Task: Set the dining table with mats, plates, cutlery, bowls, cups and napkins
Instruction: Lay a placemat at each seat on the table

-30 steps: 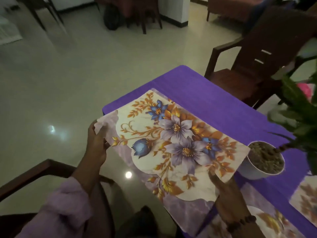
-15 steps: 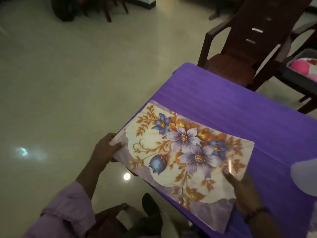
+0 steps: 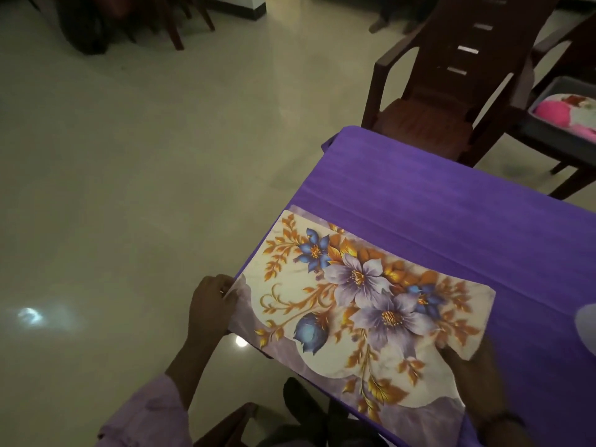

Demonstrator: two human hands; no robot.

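Head view: tiled floor (image 3: 129, 188); purple-covered bench (image 3: 435, 195) at 3 o'clock. Floral mat (image 3: 364, 304) lies on bench's near corner. Left hand (image 3: 211, 306) grip pinches mat's 9 o'clock edge; right hand (image 3: 477, 379) grip state unclear, at mat's 4 o'clock corner. Brown chair (image 3: 451, 101) at 1 o'clock.

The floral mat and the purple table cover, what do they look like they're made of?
The floral mat looks like thin printed plastic or laminate: smooth, faintly glossy, lying flat. The purple table cover looks like matte cloth or soft sheet, with straight fold creases. Neither is certain in this dim light.
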